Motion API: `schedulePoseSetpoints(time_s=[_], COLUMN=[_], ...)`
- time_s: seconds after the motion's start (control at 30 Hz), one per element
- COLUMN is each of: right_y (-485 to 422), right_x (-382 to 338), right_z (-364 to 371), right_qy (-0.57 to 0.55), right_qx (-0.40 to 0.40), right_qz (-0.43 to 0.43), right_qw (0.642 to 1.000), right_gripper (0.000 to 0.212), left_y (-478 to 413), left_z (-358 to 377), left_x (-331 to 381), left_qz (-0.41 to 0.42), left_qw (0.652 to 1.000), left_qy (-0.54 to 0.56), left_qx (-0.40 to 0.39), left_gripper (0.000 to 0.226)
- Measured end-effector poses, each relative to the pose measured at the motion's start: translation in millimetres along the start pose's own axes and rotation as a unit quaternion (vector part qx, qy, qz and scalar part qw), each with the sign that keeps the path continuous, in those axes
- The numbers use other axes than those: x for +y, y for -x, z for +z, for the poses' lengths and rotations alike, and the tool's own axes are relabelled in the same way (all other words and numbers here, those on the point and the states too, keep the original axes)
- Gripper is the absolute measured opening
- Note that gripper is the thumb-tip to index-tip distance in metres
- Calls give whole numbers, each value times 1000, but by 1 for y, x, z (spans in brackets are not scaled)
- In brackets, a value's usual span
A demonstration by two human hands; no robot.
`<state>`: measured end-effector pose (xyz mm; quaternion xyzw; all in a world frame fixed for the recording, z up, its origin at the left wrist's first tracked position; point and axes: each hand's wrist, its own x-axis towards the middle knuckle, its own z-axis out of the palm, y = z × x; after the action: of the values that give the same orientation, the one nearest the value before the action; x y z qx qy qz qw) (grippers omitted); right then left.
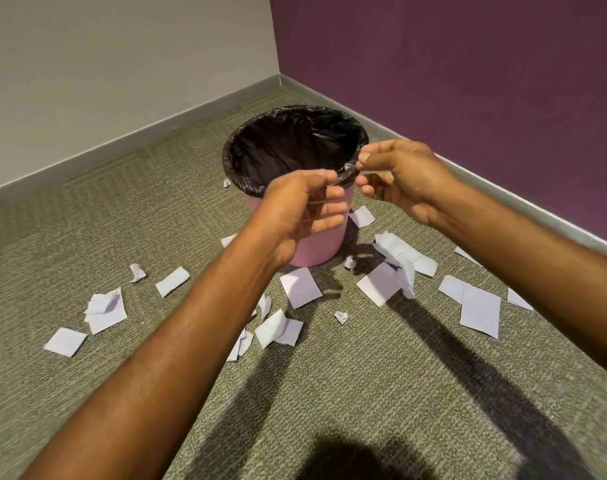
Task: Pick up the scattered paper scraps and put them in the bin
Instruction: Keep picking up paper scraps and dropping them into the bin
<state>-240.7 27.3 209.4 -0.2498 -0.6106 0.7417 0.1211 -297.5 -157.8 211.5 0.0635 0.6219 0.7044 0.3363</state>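
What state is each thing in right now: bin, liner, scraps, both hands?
Bin: upright on the carpet.
Liner: fitted over the rim.
Paper scraps: scattered on the floor around the bin.
Left hand: pinching the liner's near edge.
Right hand: pinching the liner edge too.

pink bin (324, 244), black liner (288, 147); white scraps (300, 286)
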Motion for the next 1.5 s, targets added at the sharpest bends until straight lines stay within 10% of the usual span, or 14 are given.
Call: schedulePoseSetpoints(time_s=[0.3,0.53,0.7,1.03,1.5], right_y=[1,-13,-14,-19,-27], right_x=[94,169,199,213,219], right_z=[-68,-121,-128,-135,-145], right_qy=[221,569,633,600,586], right_qx=[34,-58,-91,-66,-68], right_qz=[38,-12,8,-42,-26], right_qw=[974,820,769,797,807], right_gripper=[21,68,84,29,44], left_y=[-22,-28,-36,-64,-123], left_z=[-3,-10,-17,-7,29], left_x=[-127,-208,-233,-228,-238], left_qz=[-15,29,55,127,162], left_qw=[937,728,754,832,760], left_qy=[-345,-684,-651,-539,-626], left_qx=[-56,-36,-62,-42,68], left_gripper=[13,47,28,19,30])
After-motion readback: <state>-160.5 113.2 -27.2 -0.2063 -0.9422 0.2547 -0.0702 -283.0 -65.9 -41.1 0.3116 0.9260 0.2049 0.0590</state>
